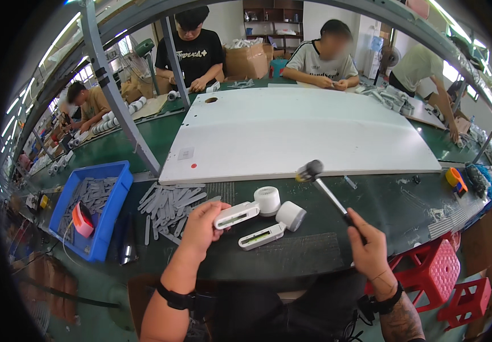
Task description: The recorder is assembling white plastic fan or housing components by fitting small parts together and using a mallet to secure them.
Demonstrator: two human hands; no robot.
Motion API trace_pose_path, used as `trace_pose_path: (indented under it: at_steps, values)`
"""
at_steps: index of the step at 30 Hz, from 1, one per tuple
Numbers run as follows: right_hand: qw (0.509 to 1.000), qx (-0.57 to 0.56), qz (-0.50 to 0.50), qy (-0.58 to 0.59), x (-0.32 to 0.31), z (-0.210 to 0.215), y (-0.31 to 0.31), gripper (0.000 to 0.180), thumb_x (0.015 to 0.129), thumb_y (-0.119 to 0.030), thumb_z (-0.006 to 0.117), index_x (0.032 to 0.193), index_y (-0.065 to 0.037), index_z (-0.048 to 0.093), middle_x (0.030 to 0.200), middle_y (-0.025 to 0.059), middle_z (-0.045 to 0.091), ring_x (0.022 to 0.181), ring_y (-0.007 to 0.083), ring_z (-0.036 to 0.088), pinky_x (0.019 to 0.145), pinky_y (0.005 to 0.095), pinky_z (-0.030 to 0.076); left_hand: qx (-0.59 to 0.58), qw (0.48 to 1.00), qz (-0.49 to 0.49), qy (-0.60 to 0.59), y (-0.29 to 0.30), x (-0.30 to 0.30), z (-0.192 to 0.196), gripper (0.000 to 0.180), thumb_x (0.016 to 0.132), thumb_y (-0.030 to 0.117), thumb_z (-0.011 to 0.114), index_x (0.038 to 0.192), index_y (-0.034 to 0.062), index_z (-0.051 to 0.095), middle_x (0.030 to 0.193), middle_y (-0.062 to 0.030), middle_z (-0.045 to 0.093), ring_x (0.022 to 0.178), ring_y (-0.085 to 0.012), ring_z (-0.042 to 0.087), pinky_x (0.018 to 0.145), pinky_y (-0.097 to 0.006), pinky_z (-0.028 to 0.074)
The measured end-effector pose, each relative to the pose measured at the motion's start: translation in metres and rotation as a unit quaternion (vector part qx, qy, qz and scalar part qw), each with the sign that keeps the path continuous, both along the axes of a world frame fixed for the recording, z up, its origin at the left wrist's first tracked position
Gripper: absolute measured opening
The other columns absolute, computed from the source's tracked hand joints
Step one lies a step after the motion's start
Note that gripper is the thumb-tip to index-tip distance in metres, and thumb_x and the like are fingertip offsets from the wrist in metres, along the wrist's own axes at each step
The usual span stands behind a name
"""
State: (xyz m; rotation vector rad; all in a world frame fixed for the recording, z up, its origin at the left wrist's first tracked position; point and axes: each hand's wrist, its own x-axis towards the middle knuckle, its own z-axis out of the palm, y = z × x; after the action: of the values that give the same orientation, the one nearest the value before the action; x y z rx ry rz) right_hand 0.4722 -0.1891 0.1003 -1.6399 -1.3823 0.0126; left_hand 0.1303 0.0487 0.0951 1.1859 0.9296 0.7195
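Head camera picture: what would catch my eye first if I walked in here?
Probably the small mallet raised in the right hand above the green bench. Under it, the left hand holds a white handheld device, with a second one lying beside it. Behind them lies a big white board.

Brown cardboard box (pixel 248 61) at the table's far side; small square label (pixel 186 153) on white board (pixel 314 131)

I see smooth white plastic gadgets (pixel 240 214), a hammer (pixel 328 192) with shiny metal shaft, matt grey plastic strips (pixel 169 204), a glossy blue plastic bin (pixel 117 194), a dull green counter (pixel 382 205)
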Motion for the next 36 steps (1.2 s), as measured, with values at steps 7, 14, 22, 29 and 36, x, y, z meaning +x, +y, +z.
trace_pose_path:
  at_steps: [7,14,22,29,36]
  values:
    - [0.990,-0.011,-0.106,-0.086,0.029,-0.028,-0.013,0.044,0.098,-0.006,0.080,0.141,-0.011,0.080,0.079,0.0096,0.064,0.065,0.0277,0.062,0.063,0.0381,0.051,0.272,0.948,-0.080,0.145,-0.040,-0.010,-0.006,0.058,0.107,0.035,0.082,0.150,0.0021,0.058,0.105,-0.0082,0.072,0.085,-0.0173,0.069,0.078,-0.032,0.057]
    - [0.988,0.026,-0.093,-0.124,0.022,-0.026,-0.013,0.043,0.092,-0.004,0.083,0.135,-0.012,0.083,0.084,0.0103,0.069,0.069,0.0284,0.068,0.064,0.0394,0.054,0.183,0.966,-0.033,0.179,-0.031,0.003,-0.008,0.037,0.111,0.038,0.077,0.120,0.0023,0.073,0.095,-0.0052,0.075,0.089,-0.0130,0.068,0.078,-0.033,0.055]
    - [0.987,0.014,-0.110,-0.120,0.023,-0.026,-0.015,0.042,0.094,-0.004,0.081,0.135,-0.010,0.082,0.081,0.0102,0.065,0.067,0.0292,0.065,0.064,0.0396,0.051,0.470,0.838,0.082,0.264,-0.016,0.021,-0.015,0.025,0.101,0.028,0.084,0.113,0.0060,0.086,0.088,-0.0098,0.075,0.081,-0.0267,0.072,0.074,-0.038,0.057]
    - [0.987,0.005,-0.100,-0.124,0.021,-0.028,-0.014,0.042,0.092,-0.005,0.082,0.134,-0.012,0.083,0.080,0.0103,0.065,0.068,0.0292,0.066,0.064,0.0396,0.051,0.467,0.744,0.137,0.457,0.079,-0.068,-0.006,0.045,0.099,0.036,0.083,0.132,0.0060,0.080,0.129,-0.0192,0.074,0.125,-0.0383,0.068,0.106,-0.048,0.055]
    - [0.986,0.008,-0.112,-0.124,0.022,-0.027,-0.011,0.041,0.092,-0.005,0.082,0.133,-0.011,0.083,0.081,0.0103,0.066,0.067,0.0295,0.066,0.064,0.0395,0.051,0.404,0.721,0.053,0.561,0.051,-0.073,-0.039,0.077,0.109,0.055,0.067,0.168,0.0078,0.053,0.174,-0.0300,0.043,0.164,-0.0475,0.037,0.135,-0.066,0.025]
